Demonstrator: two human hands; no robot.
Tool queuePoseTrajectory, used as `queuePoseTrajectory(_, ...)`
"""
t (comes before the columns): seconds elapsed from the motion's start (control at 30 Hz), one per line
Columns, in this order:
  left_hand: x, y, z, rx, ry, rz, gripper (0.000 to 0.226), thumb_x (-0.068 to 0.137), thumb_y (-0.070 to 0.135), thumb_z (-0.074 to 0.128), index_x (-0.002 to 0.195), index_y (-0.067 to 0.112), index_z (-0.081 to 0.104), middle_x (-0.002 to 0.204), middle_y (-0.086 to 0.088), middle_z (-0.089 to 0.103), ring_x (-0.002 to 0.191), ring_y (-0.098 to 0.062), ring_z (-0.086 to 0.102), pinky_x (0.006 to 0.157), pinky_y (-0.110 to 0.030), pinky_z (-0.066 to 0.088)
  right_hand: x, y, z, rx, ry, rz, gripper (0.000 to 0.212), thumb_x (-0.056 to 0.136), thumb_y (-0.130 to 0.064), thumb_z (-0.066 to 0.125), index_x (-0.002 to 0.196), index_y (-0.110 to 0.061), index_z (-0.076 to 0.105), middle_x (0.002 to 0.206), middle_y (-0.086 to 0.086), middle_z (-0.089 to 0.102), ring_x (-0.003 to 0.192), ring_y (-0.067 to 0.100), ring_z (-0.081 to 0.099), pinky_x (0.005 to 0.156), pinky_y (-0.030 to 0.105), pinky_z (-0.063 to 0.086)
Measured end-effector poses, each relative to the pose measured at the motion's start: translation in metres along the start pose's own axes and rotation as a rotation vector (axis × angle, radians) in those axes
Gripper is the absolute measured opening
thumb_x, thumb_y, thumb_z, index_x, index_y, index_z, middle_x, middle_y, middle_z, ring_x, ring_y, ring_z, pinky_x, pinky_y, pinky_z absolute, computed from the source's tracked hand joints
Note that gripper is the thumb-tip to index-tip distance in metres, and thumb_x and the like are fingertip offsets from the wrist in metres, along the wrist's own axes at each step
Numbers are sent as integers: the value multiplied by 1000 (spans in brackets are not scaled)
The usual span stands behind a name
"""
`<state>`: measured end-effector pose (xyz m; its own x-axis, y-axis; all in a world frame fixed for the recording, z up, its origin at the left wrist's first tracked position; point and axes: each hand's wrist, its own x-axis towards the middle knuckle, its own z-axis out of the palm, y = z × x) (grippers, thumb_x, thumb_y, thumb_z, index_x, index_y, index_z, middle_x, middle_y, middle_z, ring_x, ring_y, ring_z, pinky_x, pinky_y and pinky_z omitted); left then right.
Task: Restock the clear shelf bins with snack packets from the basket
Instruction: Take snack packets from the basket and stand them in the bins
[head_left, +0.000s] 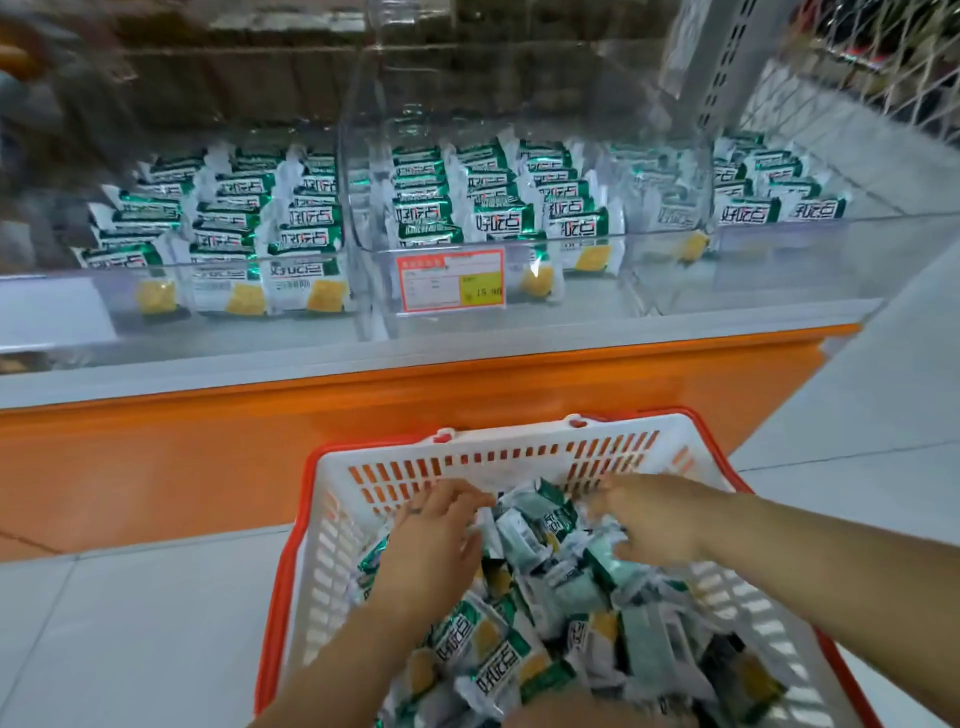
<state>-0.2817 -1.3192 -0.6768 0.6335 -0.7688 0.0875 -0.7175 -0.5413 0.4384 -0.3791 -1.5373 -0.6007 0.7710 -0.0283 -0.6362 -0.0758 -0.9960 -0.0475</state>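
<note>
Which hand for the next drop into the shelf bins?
Right, likely: the right hand and left hand both reach packets in the basket, but only the right bin shows bare front space, on its side.

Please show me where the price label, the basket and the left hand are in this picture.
price label (451, 280): head view, middle of its orange-framed face.
basket (498, 446): head view, on its white far wall.
left hand (431, 540): head view, on the back of the hand.
</note>
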Motion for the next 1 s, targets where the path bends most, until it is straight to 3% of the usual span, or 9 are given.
queuePoseTrajectory(0.1,-3,-7,22,66,-311,-138,44,95,35,48,139,37,40,148,11,32,139,-16,27,114,-44,24,10,13,17,22,-137,81,47,97,-25,51,141,-17,40,139,9,43,118,26,50,93,30,43)
queuePoseTrajectory(0.23,-6,-17,40,137,-537,-239,54,97,46,41,147,35,26,157,4,19,143,-23,19,115,-47,21,26,21,36,-33,-142,97,47,97,-10,47,143,-18,40,146,13,32,129,30,40,102,37,39)
queuePoseTrajectory(0.43,-4,-25,51,147,-585,-267,52,97,50,35,147,36,27,159,6,15,145,-21,16,117,-46,13,45,20,51,-276,-186,97,47,94,-7,46,141,-14,43,158,17,-3,144,35,5,115,50,21)
queuePoseTrajectory(0.57,-4,-28,52,137,-605,-274,51,97,51,34,146,37,28,159,5,15,145,-22,14,117,-48,12,60,26,58,-350,-202,130,47,94,-3,45,140,-14,43,159,13,-5,146,32,-1,115,54,8)
queuePoseTrajectory(0.67,-3,-29,50,125,-610,-273,52,96,51,37,146,38,30,159,5,17,145,-21,16,118,-47,12,63,32,54,-372,-204,121,42,93,-7,46,134,-16,50,158,12,13,143,31,14,115,54,17)
queuePoseTrajectory(0.77,-3,-28,43,17,-581,-283,48,95,45,44,142,37,36,155,5,25,141,-20,26,115,-45,22,51,34,30,-66,-90,87,41,92,-9,49,131,-20,56,144,7,43,128,24,43,107,35,34)
queuePoseTrajectory(0.83,-1,-22,29,-139,-511,-271,42,96,38,48,138,34,43,149,5,34,133,-17,38,110,-38,33,34,33,5,200,12,44,31,94,-20,54,125,-21,59,137,-3,50,112,12,51,92,21,36)
queuePoseTrajectory(0.9,4,-9,7,-258,-422,-224,38,97,33,50,135,32,47,142,7,42,124,-12,46,102,-25,38,12,27,-21,392,140,6,19,88,-32,65,106,-26,63,121,-10,56,95,4,50,79,20,35)
queuePoseTrajectory(1.0,11,17,-36,-394,-262,-184,32,96,29,53,128,35,51,125,12,54,112,-4,53,88,-19,47,-26,16,-55,563,362,-14,14,83,-32,71,82,-29,57,104,-15,53,94,0,52,67,17,34)
